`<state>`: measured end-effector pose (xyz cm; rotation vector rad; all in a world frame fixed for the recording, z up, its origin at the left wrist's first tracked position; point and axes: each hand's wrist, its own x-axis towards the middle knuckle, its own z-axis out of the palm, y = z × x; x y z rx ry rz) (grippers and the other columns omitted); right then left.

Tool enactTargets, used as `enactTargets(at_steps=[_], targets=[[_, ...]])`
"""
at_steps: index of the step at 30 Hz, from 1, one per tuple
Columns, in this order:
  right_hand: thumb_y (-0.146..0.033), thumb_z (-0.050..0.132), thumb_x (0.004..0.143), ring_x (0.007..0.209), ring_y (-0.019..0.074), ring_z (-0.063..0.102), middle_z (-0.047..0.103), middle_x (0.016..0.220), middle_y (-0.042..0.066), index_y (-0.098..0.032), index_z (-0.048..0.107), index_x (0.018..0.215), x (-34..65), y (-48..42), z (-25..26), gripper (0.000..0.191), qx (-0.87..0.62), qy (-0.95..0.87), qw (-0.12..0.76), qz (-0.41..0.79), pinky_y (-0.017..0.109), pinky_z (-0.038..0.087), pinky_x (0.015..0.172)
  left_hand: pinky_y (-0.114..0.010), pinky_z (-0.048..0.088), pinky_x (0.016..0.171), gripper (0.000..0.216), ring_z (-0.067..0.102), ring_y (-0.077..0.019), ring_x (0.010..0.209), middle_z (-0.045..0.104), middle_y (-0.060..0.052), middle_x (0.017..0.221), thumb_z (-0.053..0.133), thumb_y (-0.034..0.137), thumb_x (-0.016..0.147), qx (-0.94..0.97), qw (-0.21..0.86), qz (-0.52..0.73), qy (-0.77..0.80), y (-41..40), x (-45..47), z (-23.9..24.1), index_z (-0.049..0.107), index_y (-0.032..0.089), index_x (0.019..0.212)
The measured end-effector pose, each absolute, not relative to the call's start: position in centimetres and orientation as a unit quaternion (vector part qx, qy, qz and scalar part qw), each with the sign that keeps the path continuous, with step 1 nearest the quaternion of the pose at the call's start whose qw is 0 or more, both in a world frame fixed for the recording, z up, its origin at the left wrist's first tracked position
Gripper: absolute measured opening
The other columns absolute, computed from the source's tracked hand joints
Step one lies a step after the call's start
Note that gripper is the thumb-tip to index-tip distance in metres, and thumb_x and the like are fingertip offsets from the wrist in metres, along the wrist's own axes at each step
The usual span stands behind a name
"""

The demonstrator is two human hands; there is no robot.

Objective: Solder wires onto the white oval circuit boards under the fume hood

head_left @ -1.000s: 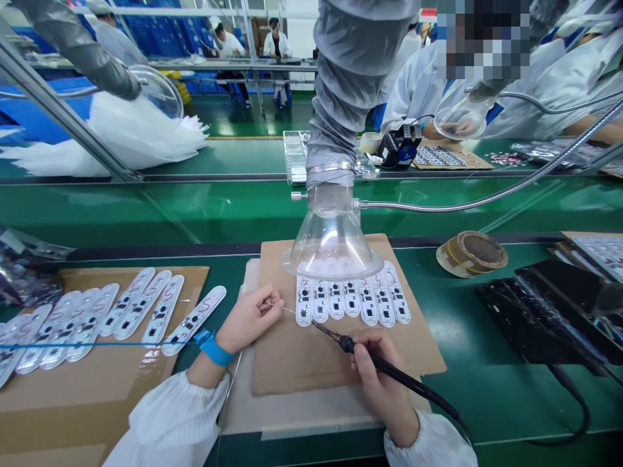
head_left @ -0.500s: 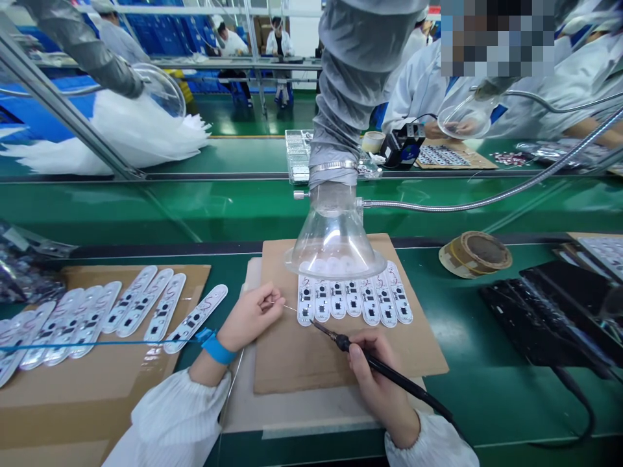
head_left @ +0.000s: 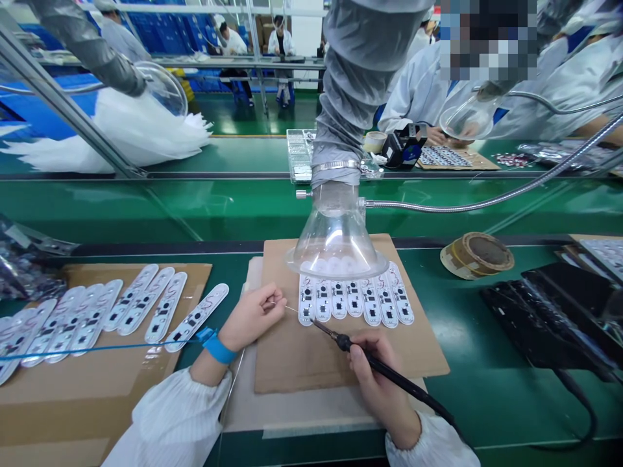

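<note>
At boards (head_left: 355, 300), hands pinch wire, iron.

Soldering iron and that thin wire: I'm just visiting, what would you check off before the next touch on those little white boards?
1. Right hand grips soldering iron like a pen: ok.
2. Iron tip at the bottom edge of the leftmost board: ok.
3. Left hand pinches solder wire, pointed at that same board: ok.
4. Clear fume hood sits over the row: ok.
5. Boards lie flat on cardboard: ok.
6. Tip hot enough: cannot tell.
</note>
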<state>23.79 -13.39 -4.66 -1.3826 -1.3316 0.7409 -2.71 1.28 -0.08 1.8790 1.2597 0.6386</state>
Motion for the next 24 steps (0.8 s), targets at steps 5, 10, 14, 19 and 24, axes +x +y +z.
enactTargets(at_steps=[5,10,14,19,24], targets=[[-0.050,0.068,0.117,0.064,0.0182,0.069,0.074,0.085,0.001,-0.027,0.070,0.110,23.6,-13.1,-4.4,0.024,-0.574,-0.568,0.506,0.302,0.027,0.057,0.059,-0.026,0.028,0.058,0.025,0.033,-0.0133,0.058,0.034,0.010,0.062,0.057,0.041,0.094,0.743,0.383,0.245,0.491,1.3,-2.8,-0.1,0.048,0.026,0.076],[-0.048,0.066,0.117,0.062,0.0183,0.070,0.075,0.084,0.002,-0.027,0.070,0.111,23.7,-12.9,-4.1,0.023,-0.564,-0.581,0.511,0.289,0.027,0.058,0.057,-0.027,0.029,0.059,0.025,0.032,-0.0133,0.058,0.032,0.011,0.063,0.054,0.042,0.094,0.745,0.380,0.243,0.491,1.3,-2.8,0.0,0.047,0.026,0.076],[-0.050,0.066,0.117,0.064,0.0196,0.073,0.077,0.084,0.003,-0.026,0.071,0.112,23.7,-12.9,-4.0,0.025,-0.570,-0.584,0.507,0.277,0.028,0.061,0.059,-0.027,0.029,0.059,0.025,0.032,-0.0134,0.058,0.031,0.011,0.063,0.053,0.042,0.094,0.748,0.378,0.239,0.491,1.3,-2.7,0.0,0.047,0.027,0.076],[-0.048,0.068,0.117,0.068,0.0199,0.077,0.079,0.088,0.002,-0.027,0.071,0.111,23.7,-12.8,-3.6,0.022,-0.561,-0.614,0.485,0.270,0.026,0.061,0.060,-0.027,0.030,0.059,0.025,0.034,-0.0133,0.059,0.035,0.010,0.064,0.053,0.042,0.094,0.753,0.372,0.238,0.488,1.3,-2.8,0.0,0.046,0.026,0.076],[-0.050,0.066,0.118,0.068,0.0190,0.077,0.079,0.088,0.001,-0.027,0.070,0.115,23.7,-12.8,-3.4,0.023,-0.557,-0.608,0.497,0.269,0.025,0.062,0.061,-0.027,0.029,0.059,0.025,0.034,-0.0132,0.059,0.033,0.010,0.064,0.054,0.041,0.095,0.756,0.371,0.241,0.482,1.4,-2.9,0.0,0.046,0.026,0.075]])
